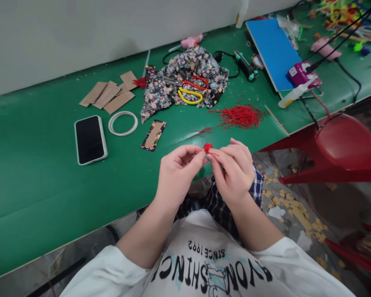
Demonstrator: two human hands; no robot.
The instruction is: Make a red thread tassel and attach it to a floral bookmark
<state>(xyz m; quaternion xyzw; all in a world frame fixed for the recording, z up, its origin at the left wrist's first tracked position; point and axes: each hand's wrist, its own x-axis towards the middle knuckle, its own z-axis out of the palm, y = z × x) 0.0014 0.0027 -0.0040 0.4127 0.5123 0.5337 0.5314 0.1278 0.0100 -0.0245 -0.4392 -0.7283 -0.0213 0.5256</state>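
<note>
A small bundle of red thread [207,147] is pinched between my two hands, just over the table's front edge. My left hand [181,171] grips it from the left with thumb and forefinger. From the other side, the fingertips of my right hand [233,169] close on the same bundle, and a loose strand trails across them. Beyond my hands lies a tangled pile of red thread [243,116], with a few strands straying to its left. A cardboard strip edged with floral fabric [153,135] rests left of the strands.
Scissors [190,88] with red and yellow handles lie on crumpled floral fabric [185,62]. Cardboard pieces [106,95], a tape ring [110,126] and a phone [90,140] are at left. A utility knife [245,66], blue board [272,53] and red stool [346,142] are at right.
</note>
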